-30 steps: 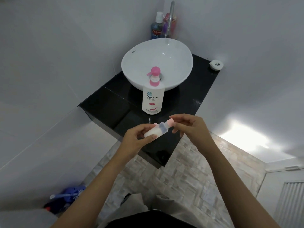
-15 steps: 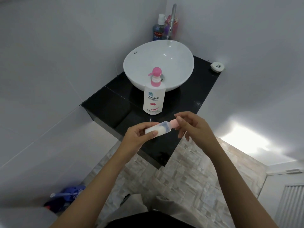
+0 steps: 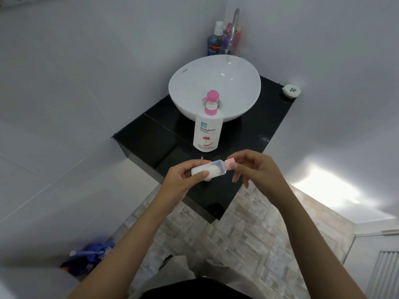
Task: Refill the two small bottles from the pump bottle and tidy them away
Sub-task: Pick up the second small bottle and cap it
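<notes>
A white pump bottle [image 3: 208, 131] with a pink pump head stands upright on the black counter [image 3: 151, 139], just in front of the white basin [image 3: 216, 87]. My left hand [image 3: 183, 178] holds a small clear bottle [image 3: 212, 170] on its side above the counter's front edge; white liquid fills much of it. My right hand [image 3: 257, 167] pinches its pink cap [image 3: 230, 164] with thumb and forefinger, the other fingers spread. A small white shape shows just below the held bottle, too hidden to identify.
A mouthwash bottle [image 3: 214, 41] and other toiletries stand behind the basin beside the tap [image 3: 234, 26]. A small white round container [image 3: 291, 91] sits at the counter's far right corner. White walls close in on both sides. A blue object [image 3: 90, 255] lies on the floor at lower left.
Both hands and the small bottle stay in almost the same place; my right fingers have shifted slightly on the pink cap. The view has tilted a little.
</notes>
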`<act>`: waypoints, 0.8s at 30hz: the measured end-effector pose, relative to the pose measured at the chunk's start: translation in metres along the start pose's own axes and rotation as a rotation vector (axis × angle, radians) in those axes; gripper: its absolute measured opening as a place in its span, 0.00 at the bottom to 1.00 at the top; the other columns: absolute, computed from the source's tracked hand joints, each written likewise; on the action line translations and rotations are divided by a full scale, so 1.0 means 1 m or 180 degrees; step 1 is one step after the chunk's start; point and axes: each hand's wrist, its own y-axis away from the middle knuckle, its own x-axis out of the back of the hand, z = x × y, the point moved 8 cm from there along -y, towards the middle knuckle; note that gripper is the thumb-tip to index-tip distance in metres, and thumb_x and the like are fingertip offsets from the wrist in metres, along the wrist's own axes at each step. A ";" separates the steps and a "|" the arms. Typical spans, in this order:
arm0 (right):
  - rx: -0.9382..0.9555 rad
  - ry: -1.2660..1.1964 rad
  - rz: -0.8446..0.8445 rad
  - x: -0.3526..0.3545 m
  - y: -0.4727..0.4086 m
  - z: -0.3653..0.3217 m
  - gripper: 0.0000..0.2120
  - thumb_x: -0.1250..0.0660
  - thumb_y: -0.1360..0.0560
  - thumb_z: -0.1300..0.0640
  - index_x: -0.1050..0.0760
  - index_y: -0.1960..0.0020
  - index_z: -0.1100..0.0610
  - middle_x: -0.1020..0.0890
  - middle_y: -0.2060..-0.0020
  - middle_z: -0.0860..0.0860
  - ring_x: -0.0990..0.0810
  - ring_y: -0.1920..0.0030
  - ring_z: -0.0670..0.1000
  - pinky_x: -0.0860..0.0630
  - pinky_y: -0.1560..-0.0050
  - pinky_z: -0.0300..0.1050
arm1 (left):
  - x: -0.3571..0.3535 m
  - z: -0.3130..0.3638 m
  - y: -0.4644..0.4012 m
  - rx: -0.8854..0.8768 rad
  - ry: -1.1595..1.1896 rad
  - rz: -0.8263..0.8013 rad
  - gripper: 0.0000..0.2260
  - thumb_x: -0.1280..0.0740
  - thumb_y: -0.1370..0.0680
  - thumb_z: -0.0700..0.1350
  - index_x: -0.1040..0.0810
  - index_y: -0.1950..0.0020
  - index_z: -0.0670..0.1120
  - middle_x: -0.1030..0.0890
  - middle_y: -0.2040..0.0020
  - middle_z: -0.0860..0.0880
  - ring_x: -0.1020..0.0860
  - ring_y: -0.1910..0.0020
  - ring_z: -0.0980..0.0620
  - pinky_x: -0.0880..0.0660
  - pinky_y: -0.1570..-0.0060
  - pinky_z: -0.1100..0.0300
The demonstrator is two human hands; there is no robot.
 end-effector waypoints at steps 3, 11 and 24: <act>-0.0380 0.0227 0.0259 -0.002 -0.003 0.005 0.11 0.37 0.25 0.47 0.22 0.58 0.53 0.19 0.69 0.50 0.23 0.76 0.46 0.28 0.75 0.33 | 0.000 0.003 0.002 -0.0036 0.0073 -0.0023 0.10 0.31 0.26 0.39 0.19 0.45 0.48 0.18 0.48 0.55 0.21 0.51 0.65 0.25 0.57 0.72; -0.0231 -0.0016 -0.0007 -0.004 -0.002 0.001 0.04 0.34 0.25 0.55 0.21 0.53 0.53 0.17 0.65 0.51 0.20 0.73 0.48 0.26 0.73 0.38 | 0.004 0.004 0.003 -0.0009 0.0127 0.0109 0.09 0.32 0.26 0.39 0.19 0.49 0.51 0.19 0.51 0.57 0.22 0.54 0.68 0.26 0.60 0.74; -0.0345 -0.0036 0.0147 -0.004 -0.002 0.005 0.08 0.37 0.24 0.50 0.23 0.51 0.52 0.18 0.64 0.51 0.20 0.72 0.48 0.25 0.71 0.38 | 0.002 0.004 0.001 -0.0051 0.0064 0.0072 0.12 0.31 0.26 0.40 0.19 0.43 0.44 0.18 0.47 0.51 0.21 0.51 0.64 0.25 0.57 0.72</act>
